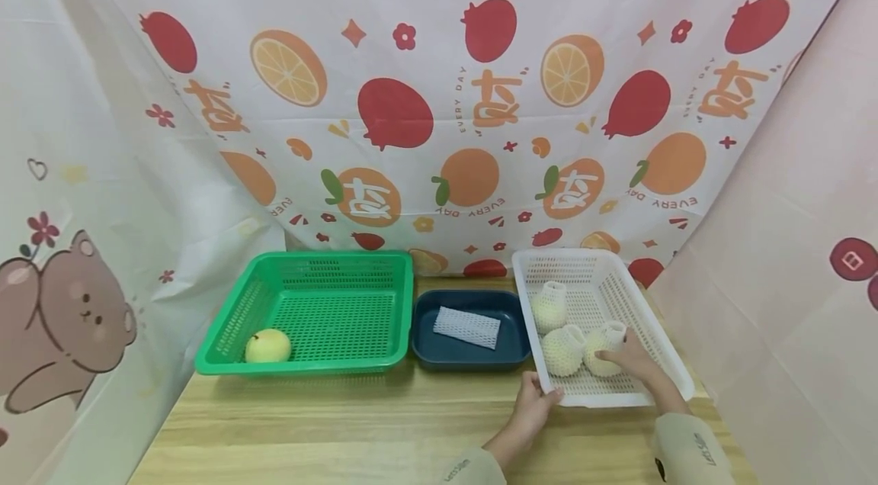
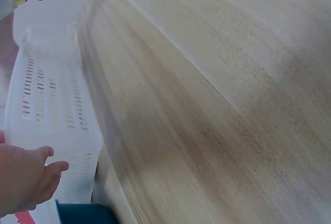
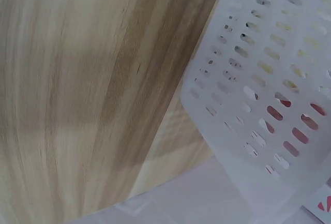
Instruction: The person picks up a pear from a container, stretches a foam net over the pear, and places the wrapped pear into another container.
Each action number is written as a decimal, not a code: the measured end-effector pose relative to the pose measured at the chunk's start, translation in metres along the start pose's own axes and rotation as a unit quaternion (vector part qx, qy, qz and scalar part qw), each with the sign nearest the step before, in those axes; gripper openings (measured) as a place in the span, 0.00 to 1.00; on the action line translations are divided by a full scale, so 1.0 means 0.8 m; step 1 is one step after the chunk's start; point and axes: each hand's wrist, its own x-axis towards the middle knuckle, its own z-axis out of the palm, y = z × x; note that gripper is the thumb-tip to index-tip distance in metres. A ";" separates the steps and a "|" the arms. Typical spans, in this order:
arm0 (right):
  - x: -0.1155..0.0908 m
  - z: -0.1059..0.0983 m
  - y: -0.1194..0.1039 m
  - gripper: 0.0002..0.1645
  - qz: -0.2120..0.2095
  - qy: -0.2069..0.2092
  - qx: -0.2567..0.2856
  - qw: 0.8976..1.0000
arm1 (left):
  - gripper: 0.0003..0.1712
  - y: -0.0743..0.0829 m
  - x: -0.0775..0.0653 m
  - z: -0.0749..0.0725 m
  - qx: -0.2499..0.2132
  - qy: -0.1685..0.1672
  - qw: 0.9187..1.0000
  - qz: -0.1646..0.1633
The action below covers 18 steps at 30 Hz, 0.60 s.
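Inside the white perforated basket (image 1: 668, 340) are three pale yellow pears in white foam net sleeves. One sleeved pear (image 1: 550, 307) sits at the back left, another sleeved pear (image 1: 564, 351) in front of it. My right hand (image 1: 634, 357) grips the sleeved pear (image 1: 602, 358) on the right, thumb across its near side. At the basket's front left corner, my left hand (image 1: 531, 403) holds the rim, thumb along the edge. The left wrist view shows the left hand (image 2: 26, 177) beside the basket wall (image 2: 51, 94). The right wrist view shows only the basket's outside (image 3: 248, 89), with the right hand out of sight.
A dark blue tray (image 1: 425, 351) with a flat, empty foam net sleeve (image 1: 468, 327) stands left of the white basket. Farther left is a green basket (image 1: 405, 317) holding one bare yellow pear (image 1: 267, 346). A printed cloth (image 1: 439, 126) hangs behind the wooden table (image 1: 329, 432).
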 end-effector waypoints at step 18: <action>0.000 0.000 0.001 0.62 0.017 0.013 0.074 0.997 | 0.16 0.002 -0.002 -0.003 0.012 0.004 1.000 -0.003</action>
